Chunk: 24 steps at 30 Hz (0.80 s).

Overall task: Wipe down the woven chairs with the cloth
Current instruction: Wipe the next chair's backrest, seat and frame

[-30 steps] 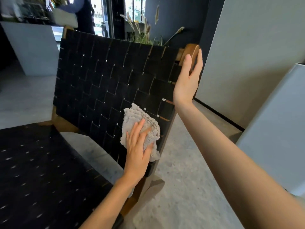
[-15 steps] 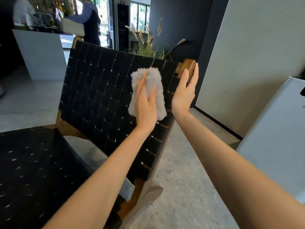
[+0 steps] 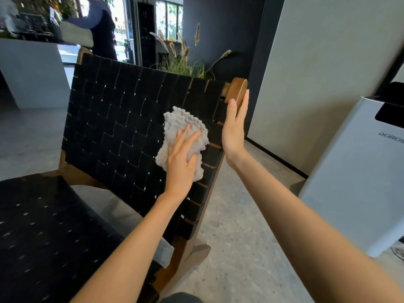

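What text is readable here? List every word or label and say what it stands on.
"DOROS", cut off by the picture's right edge: on the white box-shaped unit at right.
No text on the woven chair or cloth; things on the far counter are too blurred.

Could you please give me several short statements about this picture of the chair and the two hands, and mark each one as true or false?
1. The left hand presses the cloth against the backrest of the chair. True.
2. The cloth is dark blue. False: it is a pale, fluffy, off-white cloth.
3. The right hand rests on the wooden frame at the top corner of the backrest. True.
4. The backrest is woven from white straps. False: the straps are black.
5. A plant with long grass stalks stands behind the chair. True.
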### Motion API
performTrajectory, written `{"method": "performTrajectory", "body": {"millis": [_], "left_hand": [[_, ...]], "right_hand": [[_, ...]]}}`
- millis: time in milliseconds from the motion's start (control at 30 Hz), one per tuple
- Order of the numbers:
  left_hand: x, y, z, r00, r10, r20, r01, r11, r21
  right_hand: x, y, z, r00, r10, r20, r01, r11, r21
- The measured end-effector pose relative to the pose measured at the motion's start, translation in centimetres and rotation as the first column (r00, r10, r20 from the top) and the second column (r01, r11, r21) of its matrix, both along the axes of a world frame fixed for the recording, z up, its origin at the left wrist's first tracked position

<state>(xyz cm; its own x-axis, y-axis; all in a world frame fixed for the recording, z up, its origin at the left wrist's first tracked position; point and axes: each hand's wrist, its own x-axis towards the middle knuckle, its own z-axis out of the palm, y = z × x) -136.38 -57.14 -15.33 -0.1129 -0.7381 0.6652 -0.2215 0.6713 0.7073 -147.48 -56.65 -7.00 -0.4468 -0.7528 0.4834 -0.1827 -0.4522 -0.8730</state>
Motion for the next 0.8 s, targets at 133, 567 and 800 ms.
{"method": "performTrajectory", "body": {"millis": [133, 567, 800], "left_hand": [[2.8, 3.4, -5.6, 0.997, -0.012, 0.081, 0.004, 0.996, 0.094], [5.4, 6.8, -7.4, 0.985, 0.169, -0.038, -0.158, 0.967, 0.199], [3.1, 0.9, 5.2, 0.939, 0.250, -0.237, -0.247, 0.968, 0.044]], "right_hand": [[1.5, 2.0, -3.3, 0.998, 0.043, -0.053, -0.040, 0.998, 0.045], [2.5, 5.2, -7.2, 0.979, 0.082, -0.187, -0.055, 0.988, 0.146], [0.7, 4.7, -3.6, 0.937, -0.042, -0.347, 0.058, 0.998, 0.035]]}}
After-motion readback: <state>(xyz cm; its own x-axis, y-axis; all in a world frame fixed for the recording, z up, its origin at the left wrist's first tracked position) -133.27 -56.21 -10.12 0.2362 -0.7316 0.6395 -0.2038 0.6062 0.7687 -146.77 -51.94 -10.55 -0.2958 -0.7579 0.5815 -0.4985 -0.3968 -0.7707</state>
